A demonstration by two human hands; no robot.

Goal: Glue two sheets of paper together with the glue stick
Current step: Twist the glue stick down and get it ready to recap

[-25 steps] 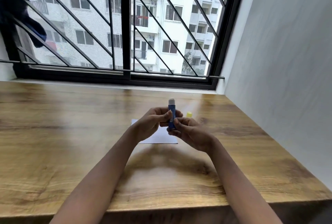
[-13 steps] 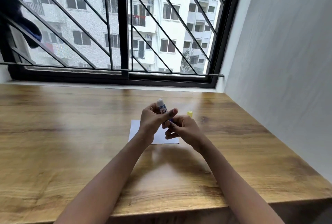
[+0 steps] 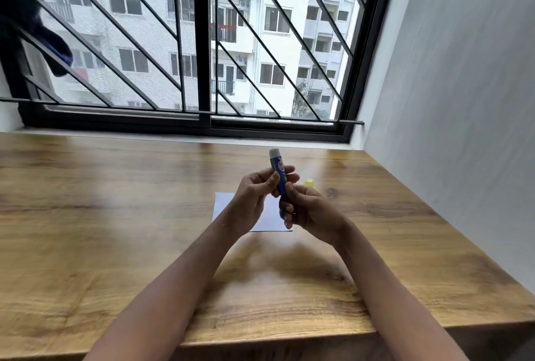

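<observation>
A blue glue stick [image 3: 278, 171] stands almost upright in the air, its white glue tip bare at the top. My left hand [image 3: 254, 198] grips its middle between thumb and fingers. My right hand [image 3: 307, 210] holds its lower end from the right. Below both hands a white paper [image 3: 223, 202] lies flat on the wooden table [image 3: 115, 216], partly hidden by my hands; I cannot tell whether it is one sheet or two. The yellow cap [image 3: 309, 182] of the glue stick stands on the table just right of my hands.
A barred window [image 3: 202, 42] runs along the table's far edge. A white wall [image 3: 448, 100] closes the right side. Dark blue cloth [image 3: 26, 13] hangs at the upper left. The table's front edge lies under my forearms.
The glue stick has gone from tilted to the left back to nearly upright, and more of its blue body shows above my fingers. Both hands stay on it above the paper.
</observation>
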